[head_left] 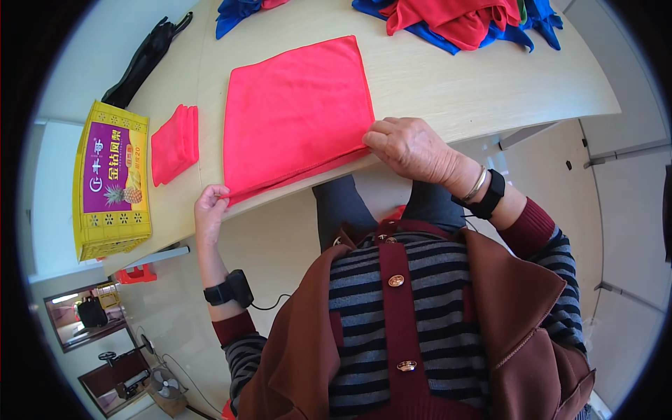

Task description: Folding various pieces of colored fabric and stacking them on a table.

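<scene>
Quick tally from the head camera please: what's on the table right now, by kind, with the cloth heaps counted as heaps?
Spread red cloth, pinched by left hand and right hand: 1
Folded red cloth: 1
Heaps of red and blue cloths: 2
Yellow carton: 1
Black bag: 1
Total: 6

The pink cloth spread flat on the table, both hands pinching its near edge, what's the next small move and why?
Probably lift the near edge and fold it away over the pink cloth: the left hand and right hand pinch its near corners, and a folded pink cloth lies beside it.
</scene>
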Tool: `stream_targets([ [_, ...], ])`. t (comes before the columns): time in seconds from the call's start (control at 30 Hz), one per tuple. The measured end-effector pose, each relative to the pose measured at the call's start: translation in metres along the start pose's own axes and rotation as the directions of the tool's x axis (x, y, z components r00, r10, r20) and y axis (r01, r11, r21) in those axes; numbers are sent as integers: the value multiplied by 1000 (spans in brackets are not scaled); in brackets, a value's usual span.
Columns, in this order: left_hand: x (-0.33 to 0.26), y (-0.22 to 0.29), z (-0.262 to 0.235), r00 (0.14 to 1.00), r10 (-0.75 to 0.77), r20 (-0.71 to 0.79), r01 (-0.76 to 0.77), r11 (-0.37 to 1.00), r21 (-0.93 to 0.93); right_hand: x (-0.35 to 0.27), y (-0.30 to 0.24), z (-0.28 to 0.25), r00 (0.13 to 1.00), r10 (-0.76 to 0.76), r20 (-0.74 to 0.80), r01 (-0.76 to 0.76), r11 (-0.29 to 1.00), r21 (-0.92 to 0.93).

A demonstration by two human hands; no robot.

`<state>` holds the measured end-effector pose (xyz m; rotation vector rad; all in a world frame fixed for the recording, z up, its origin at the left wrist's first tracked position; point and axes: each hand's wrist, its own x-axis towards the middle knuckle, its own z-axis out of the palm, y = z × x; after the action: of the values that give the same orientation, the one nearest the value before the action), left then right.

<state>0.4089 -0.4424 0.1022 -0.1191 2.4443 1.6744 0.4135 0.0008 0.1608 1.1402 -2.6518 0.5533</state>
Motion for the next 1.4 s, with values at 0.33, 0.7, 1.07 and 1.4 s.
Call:
stream_targets([
  [0.33, 89, 132, 125, 827, 507, 244, -542, 600, 589, -46, -17, 23, 984, 99, -148, -95, 995, 37],
  [0.7, 259, 128, 272, 806, 362, 468, -589, 419, 691, -70, -16, 64, 972, 237, 3, -222, 909, 354],
  [1.07, 210, 118, 246, 816, 218, 535, -299, 952, 69, -113, -41, 119, 895, 445, -21, -259, 558, 788],
  [1.4, 237, 92, 269, 825, 315, 469, -530, 717, 453, -107, -53, 122, 820, 550, 158, -295, 171, 940],
])
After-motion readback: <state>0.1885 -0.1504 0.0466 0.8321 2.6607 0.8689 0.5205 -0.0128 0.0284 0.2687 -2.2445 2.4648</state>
